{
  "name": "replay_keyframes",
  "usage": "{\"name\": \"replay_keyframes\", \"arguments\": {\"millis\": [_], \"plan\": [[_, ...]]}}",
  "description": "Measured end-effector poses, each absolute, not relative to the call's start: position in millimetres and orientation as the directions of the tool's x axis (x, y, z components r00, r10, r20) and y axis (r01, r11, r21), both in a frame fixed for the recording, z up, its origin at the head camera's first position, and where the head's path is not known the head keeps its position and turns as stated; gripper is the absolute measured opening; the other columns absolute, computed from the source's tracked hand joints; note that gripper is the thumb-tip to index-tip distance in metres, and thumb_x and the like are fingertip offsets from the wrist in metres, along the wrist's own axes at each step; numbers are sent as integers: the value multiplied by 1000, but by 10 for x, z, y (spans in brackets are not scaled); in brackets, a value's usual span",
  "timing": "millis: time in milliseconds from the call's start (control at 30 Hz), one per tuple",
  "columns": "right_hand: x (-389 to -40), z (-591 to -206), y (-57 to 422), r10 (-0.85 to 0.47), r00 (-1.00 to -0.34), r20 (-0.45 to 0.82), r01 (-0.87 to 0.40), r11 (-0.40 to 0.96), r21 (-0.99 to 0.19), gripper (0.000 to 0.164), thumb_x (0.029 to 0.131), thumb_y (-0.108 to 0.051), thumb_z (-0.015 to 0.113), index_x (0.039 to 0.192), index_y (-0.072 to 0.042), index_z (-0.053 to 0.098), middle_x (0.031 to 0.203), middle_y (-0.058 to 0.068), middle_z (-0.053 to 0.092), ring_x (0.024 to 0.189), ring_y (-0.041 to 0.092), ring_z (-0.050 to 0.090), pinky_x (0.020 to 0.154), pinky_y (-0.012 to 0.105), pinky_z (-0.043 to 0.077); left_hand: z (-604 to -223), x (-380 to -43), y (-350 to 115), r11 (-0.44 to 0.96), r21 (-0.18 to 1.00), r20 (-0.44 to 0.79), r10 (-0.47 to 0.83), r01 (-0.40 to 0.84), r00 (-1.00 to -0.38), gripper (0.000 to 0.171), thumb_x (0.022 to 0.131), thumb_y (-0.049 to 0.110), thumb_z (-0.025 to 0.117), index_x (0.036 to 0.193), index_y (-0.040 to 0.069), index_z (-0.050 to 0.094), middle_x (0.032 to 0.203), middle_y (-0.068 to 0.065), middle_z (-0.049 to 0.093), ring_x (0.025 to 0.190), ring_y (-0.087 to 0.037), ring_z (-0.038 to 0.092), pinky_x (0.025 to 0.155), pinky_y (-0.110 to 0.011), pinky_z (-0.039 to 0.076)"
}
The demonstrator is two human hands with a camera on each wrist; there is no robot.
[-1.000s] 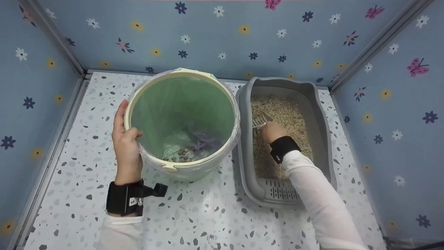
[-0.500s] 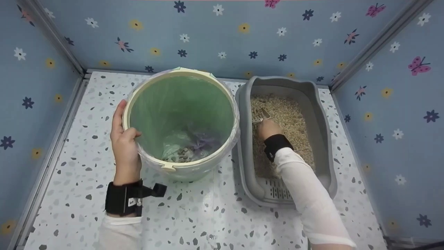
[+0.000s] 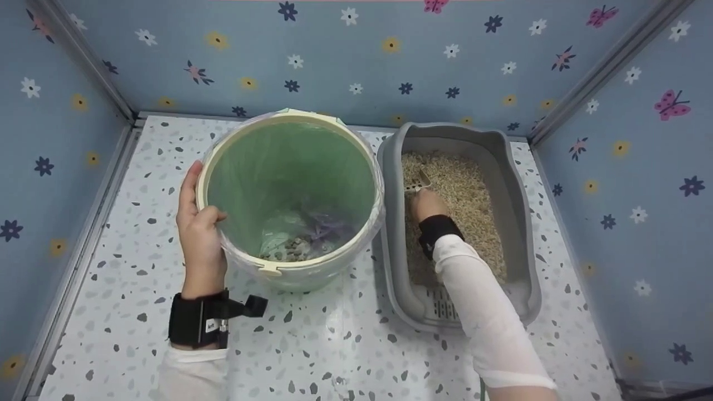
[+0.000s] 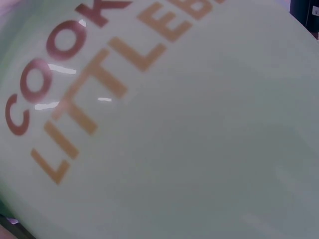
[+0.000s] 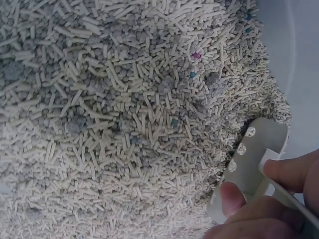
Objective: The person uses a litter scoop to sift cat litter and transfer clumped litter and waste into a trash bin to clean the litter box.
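My left hand [image 3: 201,239] grips the near-left rim of a green trash bin [image 3: 289,161], thumb inside the rim and fingers along the outside. In the left wrist view the bin's pale outer wall [image 4: 174,149] fills the frame, with coloured lettering; the hand is mostly hidden there. My right hand [image 3: 428,204] holds a pale slotted litter scoop [image 5: 249,159] by its handle, fingers curled round it. The scoop's head is low in the pellet litter [image 5: 124,124], close to the left wall of a grey litter box [image 3: 393,234]. Darker clumps show among the pellets.
A clear liner covers the bin's rim, and brown clumps [image 3: 297,248] with purplish plastic [image 3: 331,225] lie at its bottom. The box stands just right of the bin on a speckled white surface [image 3: 312,345]. Blue flowered panels [image 3: 356,61] enclose the back and sides.
My right hand has shifted left and slightly farther back with the scoop, along the box's left wall. The scoop's angle has changed a little. My left hand and the bin stay put.
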State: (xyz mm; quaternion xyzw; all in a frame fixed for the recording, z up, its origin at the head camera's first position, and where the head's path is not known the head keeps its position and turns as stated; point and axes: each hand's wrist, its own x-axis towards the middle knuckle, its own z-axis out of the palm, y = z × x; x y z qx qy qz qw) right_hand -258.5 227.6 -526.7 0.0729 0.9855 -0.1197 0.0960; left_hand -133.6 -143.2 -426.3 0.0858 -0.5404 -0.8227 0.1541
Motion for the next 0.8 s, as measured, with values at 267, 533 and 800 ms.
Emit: {"name": "replay_keyframes", "arguments": {"millis": [267, 533, 800], "plan": [[-2658, -5304, 2308, 136, -969, -204, 175, 966, -190, 33, 97, -11, 38, 113, 9, 60, 106, 26, 64, 96, 39, 63, 79, 50, 52, -4261, -1332, -1427, -364, 917, 36, -339, 166, -940, 86, 68, -18, 25, 147, 15, 33, 153, 0, 27, 140, -18, 27, 113, -41, 25], [-2777, -5537, 2462, 78, -979, -189, 125, 960, -249, 39, 97, -23, 48, 97, 12, 65, 99, 29, 64, 94, 43, 62, 81, 51, 50, -4269, -1330, -1440, -360, 916, 47, -342, 177, -939, 86, 68, -18, 25, 147, 15, 33, 154, -1, 26, 140, -18, 27, 113, -41, 24], [-3008, -6213, 2738, 67, -991, -118, 99, 950, -295, 42, 98, -28, 46, 95, 10, 64, 94, 28, 63, 87, 43, 63, 76, 52, 50, -4262, -1335, -1442, -349, 924, 26, -345, 154, -938, 85, 69, -18, 26, 147, 17, 33, 154, 1, 26, 141, -17, 25, 113, -40, 24]]}}
